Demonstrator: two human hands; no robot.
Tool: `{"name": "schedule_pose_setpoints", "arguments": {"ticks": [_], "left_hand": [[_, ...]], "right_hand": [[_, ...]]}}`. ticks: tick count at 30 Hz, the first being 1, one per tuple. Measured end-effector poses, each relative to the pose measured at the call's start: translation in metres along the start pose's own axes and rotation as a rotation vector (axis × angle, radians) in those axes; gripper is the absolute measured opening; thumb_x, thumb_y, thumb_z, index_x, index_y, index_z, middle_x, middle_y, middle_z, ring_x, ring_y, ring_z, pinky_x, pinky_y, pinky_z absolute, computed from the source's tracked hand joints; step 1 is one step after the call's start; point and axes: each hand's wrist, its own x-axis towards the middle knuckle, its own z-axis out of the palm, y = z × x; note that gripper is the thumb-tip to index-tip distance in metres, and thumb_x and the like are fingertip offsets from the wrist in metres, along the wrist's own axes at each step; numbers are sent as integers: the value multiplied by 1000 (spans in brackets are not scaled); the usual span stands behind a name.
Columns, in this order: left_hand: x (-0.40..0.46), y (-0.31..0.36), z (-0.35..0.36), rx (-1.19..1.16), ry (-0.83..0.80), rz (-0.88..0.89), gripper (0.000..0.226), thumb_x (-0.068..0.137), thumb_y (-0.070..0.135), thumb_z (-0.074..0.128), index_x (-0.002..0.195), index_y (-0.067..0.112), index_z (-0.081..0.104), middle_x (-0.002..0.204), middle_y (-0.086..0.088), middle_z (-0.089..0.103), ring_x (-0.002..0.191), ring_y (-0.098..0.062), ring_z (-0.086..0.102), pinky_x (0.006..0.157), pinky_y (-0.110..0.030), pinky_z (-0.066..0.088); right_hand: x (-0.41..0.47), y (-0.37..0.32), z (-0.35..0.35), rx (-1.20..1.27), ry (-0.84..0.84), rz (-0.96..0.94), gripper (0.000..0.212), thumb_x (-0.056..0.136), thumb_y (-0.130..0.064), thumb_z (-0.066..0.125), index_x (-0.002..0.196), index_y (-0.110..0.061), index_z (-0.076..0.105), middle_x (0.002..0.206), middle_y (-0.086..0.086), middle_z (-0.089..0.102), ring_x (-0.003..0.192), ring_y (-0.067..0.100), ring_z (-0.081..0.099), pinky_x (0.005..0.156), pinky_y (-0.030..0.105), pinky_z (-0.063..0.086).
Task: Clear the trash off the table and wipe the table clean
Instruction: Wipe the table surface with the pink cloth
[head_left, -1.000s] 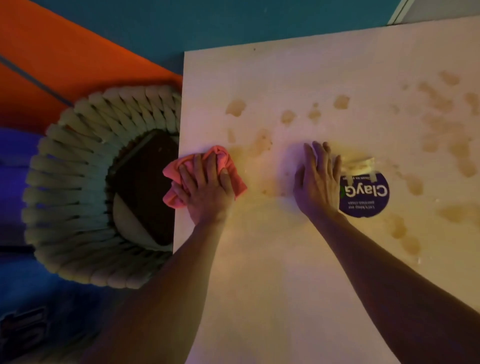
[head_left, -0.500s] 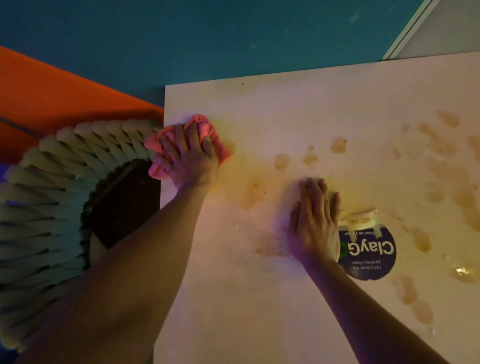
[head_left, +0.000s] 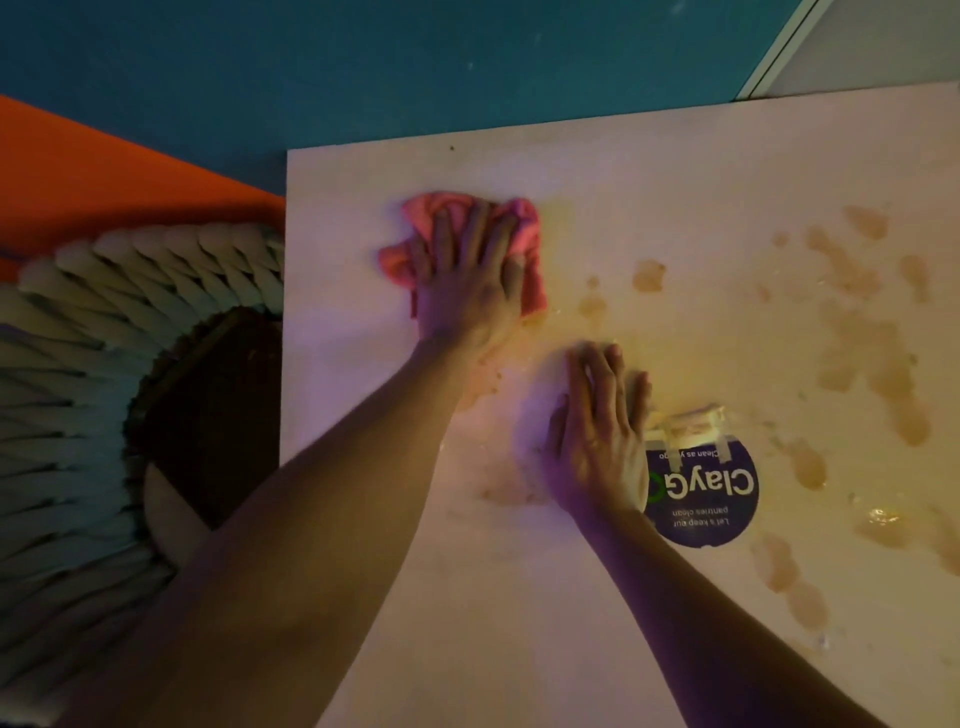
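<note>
My left hand (head_left: 470, 275) lies flat, fingers spread, on a crumpled pink cloth (head_left: 529, 244) and presses it onto the white table (head_left: 571, 597) near its far left corner. My right hand (head_left: 597, 441) rests palm down, fingers straight, on the table's middle. Brown stains (head_left: 857, 322) are spread over the right half of the table, with smaller spots (head_left: 648, 275) just right of the cloth. A wet glossy patch (head_left: 883, 519) shines at the right.
A round purple ClayGo sticker (head_left: 711, 493), taped at its top, lies beside my right hand. Left of the table stands a braided round basket (head_left: 78, 415) with a dark box inside. Teal floor and an orange surface (head_left: 78, 171) lie beyond.
My left hand has slid the pink cloth from the table's left edge to the right, inward over the table. My right hand stays planted by the sticker.
</note>
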Motion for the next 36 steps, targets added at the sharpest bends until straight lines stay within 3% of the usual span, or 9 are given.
{"name": "schedule_pose_setpoints", "arguments": {"ticks": [3,5,9,13,18,21,26,30,36], "left_hand": [[-32,-16,0,15,29,214,48,104,51,26,150,41,37,161,8,31,148,-33,26,117,-57,17],[-54,-43,-3,47,54,240,47,105,50,28,150,41,37,160,7,33,147,-31,29,117,-55,20],[-129,-75,-7,48,67,-45,48,105,47,28,151,38,36,161,5,31,150,-29,23,119,-52,17],[-220,-36,-5,39,43,-387,56,99,46,33,154,37,31,161,3,30,149,-31,24,116,-54,18],[-264,48,4,-8,15,-450,55,98,47,37,151,32,40,160,-3,35,146,-39,30,114,-61,20],[-245,76,7,-3,39,-400,57,96,47,43,151,32,40,158,-4,36,145,-42,31,114,-65,16],[-177,91,12,11,45,-347,56,96,49,40,150,35,39,159,-2,36,145,-40,31,115,-65,15],[-112,84,11,28,37,-356,55,96,50,37,149,37,37,159,1,34,145,-38,30,114,-65,20],[-2,69,6,-34,-11,-421,54,99,53,24,152,42,24,165,6,18,152,-35,12,117,-65,7]], "right_hand": [[-1,2,0,28,21,-2,56,94,-19,39,147,-2,41,153,18,39,149,34,25,120,58,16],[-1,2,0,41,30,-7,56,94,-19,37,146,-2,43,153,17,40,148,34,26,120,58,17],[-1,1,-2,78,17,-1,55,94,-19,38,147,-4,42,153,16,40,148,35,26,120,58,15],[-1,2,-9,138,-61,17,60,90,-21,33,148,-5,42,154,15,39,148,34,26,122,56,12],[5,15,-29,223,-150,-21,64,84,-24,26,142,-5,48,150,14,43,143,33,36,117,54,28],[14,41,-41,204,-140,-74,62,83,-21,29,139,-8,52,148,13,45,139,34,40,112,52,35],[41,85,-42,131,-113,-64,58,83,-9,52,141,-9,50,149,13,44,144,35,33,117,57,27],[59,97,-38,117,-123,-43,62,83,-16,36,144,-8,46,150,14,43,145,35,31,119,57,21],[59,96,-30,98,-79,-40,67,80,-15,35,146,-5,44,150,15,44,146,34,30,120,57,21]]}}
